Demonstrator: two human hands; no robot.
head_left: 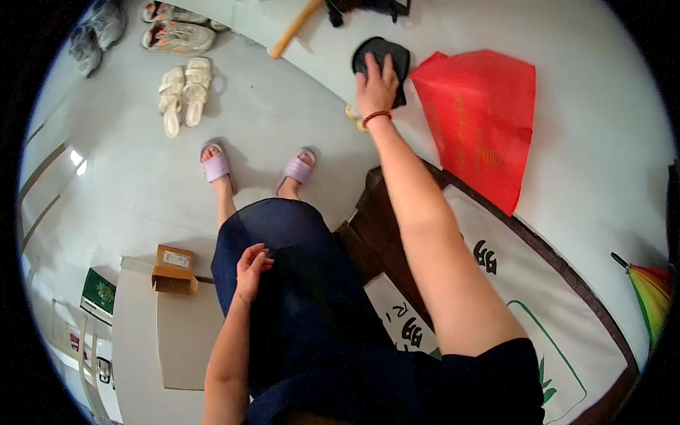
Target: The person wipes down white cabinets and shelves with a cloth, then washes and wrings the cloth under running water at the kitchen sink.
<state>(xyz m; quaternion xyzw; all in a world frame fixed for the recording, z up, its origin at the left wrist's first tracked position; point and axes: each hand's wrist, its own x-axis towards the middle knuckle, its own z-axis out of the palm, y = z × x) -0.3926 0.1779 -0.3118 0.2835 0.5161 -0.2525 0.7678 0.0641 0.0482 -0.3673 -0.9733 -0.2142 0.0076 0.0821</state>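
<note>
- Hands: right hand point(377, 91) with fingers spread, in contact with black object; firmness of grip cannot be determined. Left hand point(251, 270) loosely curled, unloaded, over dark skirt point(283, 319).
- Arms: right extended forward; left forearm directed forward beside the body.
- Red bag point(485, 113): just beside black object; contents not visible.
- Cardboard box point(174, 269): on pale cabinet point(138, 340); contents not visible.
- Black object point(382, 47): under right hand, partly covered.
</note>
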